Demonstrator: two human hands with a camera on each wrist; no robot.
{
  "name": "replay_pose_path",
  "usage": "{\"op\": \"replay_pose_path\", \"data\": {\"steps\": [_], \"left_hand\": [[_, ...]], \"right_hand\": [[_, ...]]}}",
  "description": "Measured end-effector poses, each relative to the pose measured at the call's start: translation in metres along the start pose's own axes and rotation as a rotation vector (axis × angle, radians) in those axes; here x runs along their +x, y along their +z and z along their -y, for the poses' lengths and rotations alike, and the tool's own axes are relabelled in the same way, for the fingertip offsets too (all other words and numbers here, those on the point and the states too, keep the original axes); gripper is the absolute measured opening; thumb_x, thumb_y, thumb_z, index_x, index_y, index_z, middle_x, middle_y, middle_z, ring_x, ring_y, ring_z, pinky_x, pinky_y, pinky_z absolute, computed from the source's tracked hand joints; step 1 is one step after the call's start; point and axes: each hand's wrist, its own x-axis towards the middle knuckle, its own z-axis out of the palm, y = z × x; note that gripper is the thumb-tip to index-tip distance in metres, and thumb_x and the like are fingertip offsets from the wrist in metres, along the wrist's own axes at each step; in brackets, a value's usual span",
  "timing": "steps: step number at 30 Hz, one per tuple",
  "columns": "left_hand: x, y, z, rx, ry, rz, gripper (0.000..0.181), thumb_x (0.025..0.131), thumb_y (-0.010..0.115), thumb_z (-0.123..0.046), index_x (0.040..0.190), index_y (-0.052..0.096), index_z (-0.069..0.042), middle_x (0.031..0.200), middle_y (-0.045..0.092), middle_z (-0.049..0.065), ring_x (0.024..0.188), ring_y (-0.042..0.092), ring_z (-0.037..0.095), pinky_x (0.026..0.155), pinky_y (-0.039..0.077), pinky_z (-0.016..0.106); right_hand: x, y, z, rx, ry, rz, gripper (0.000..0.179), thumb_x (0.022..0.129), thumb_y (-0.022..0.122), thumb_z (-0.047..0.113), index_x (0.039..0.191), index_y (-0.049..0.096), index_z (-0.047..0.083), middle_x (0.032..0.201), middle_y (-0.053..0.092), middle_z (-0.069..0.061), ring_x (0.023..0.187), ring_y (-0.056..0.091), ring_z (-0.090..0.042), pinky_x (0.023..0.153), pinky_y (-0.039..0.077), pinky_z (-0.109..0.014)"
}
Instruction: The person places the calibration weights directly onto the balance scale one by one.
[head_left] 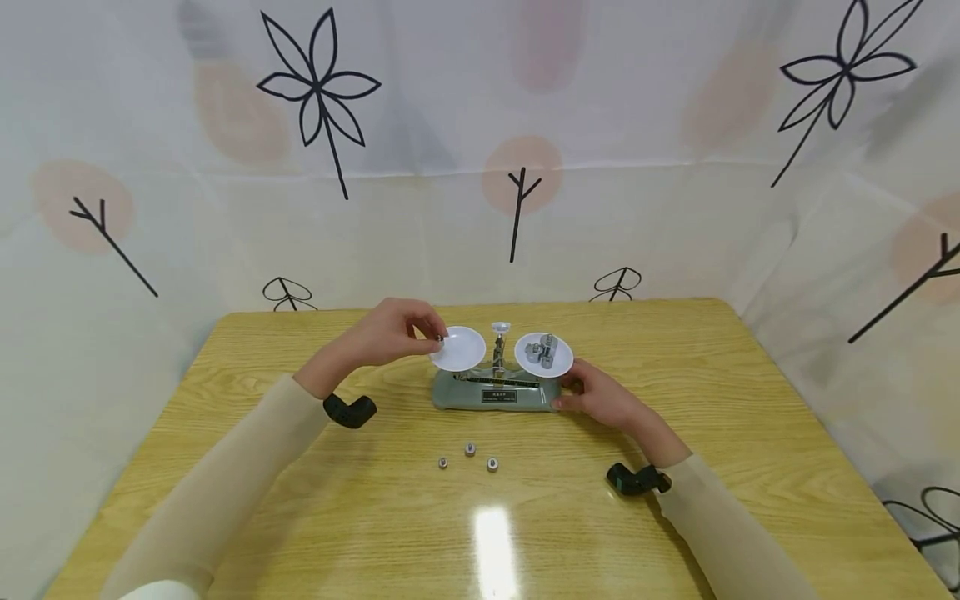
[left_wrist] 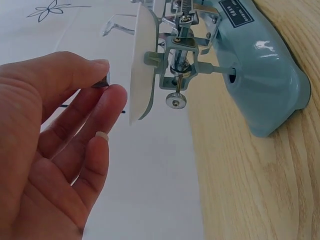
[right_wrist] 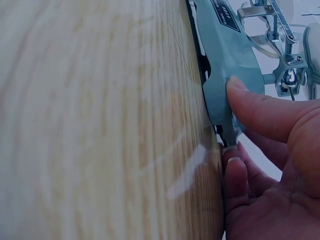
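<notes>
A teal balance scale [head_left: 457,395] stands on the table with two white pans. Beside the left pan [head_left: 463,352], my left hand [head_left: 390,335] pinches a small metal weight [left_wrist: 103,81] between thumb and fingertips, right at the pan's rim; the fingers cover most of the weight. The right pan [head_left: 564,353] carries several silver weights [head_left: 548,346] of different sizes. At the scale's right end, my right hand [head_left: 603,400] grips the base [right_wrist: 222,92], thumb on its upper face and fingertips at its lower edge.
Three small metal weights, a left one [head_left: 442,462], a middle one [head_left: 470,449] and a right one [head_left: 492,464], stand on the wooden table [head_left: 360,508] in front of the scale. A patterned cloth [head_left: 435,225] hangs behind the table's far edge.
</notes>
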Motion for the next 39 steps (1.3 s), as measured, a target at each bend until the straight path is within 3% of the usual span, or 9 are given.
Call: {"op": "replay_pose_path", "data": {"steps": [7, 16, 29, 39], "left_hand": [[0.009, 0.008, 0.001, 0.007, -0.008, 0.024, 0.012, 0.089, 0.074, -0.008, 0.101, 0.072, -0.009, 0.096, 0.07, -0.001, 0.088, 0.066, 0.015, 0.074, 0.053, 0.036], [0.015, 0.018, 0.004, 0.037, 0.012, 0.021, 0.01, 0.091, 0.074, -0.009, 0.101, 0.073, -0.011, 0.097, 0.069, -0.002, 0.086, 0.063, 0.015, 0.074, 0.052, 0.035], [0.015, 0.023, 0.0, 0.066, 0.007, 0.031, 0.009, 0.091, 0.073, -0.009, 0.098, 0.072, -0.013, 0.1, 0.067, -0.002, 0.087, 0.063, 0.014, 0.073, 0.052, 0.033], [0.007, 0.018, -0.004, 0.066, 0.035, 0.006, 0.01, 0.09, 0.073, -0.008, 0.1, 0.071, -0.009, 0.096, 0.068, -0.003, 0.087, 0.062, 0.014, 0.076, 0.051, 0.036]], "right_hand": [[-0.006, -0.001, 0.023, -0.001, -0.015, 0.008, 0.047, 0.088, 0.07, -0.004, 0.13, 0.051, -0.011, 0.125, 0.052, -0.025, 0.11, 0.05, -0.042, 0.097, 0.041, -0.057], [0.003, 0.0, -0.009, -0.002, -0.009, -0.003, 0.051, 0.088, 0.075, 0.004, 0.134, 0.053, -0.004, 0.129, 0.052, -0.019, 0.114, 0.051, -0.035, 0.098, 0.041, -0.052], [0.004, 0.001, -0.01, -0.012, -0.004, -0.008, 0.05, 0.088, 0.075, 0.005, 0.132, 0.054, -0.004, 0.126, 0.054, -0.018, 0.11, 0.051, -0.033, 0.096, 0.041, -0.05], [-0.01, -0.002, 0.028, -0.015, -0.016, 0.005, 0.045, 0.088, 0.071, -0.003, 0.129, 0.053, -0.011, 0.122, 0.053, -0.024, 0.107, 0.05, -0.039, 0.093, 0.042, -0.051]]}}
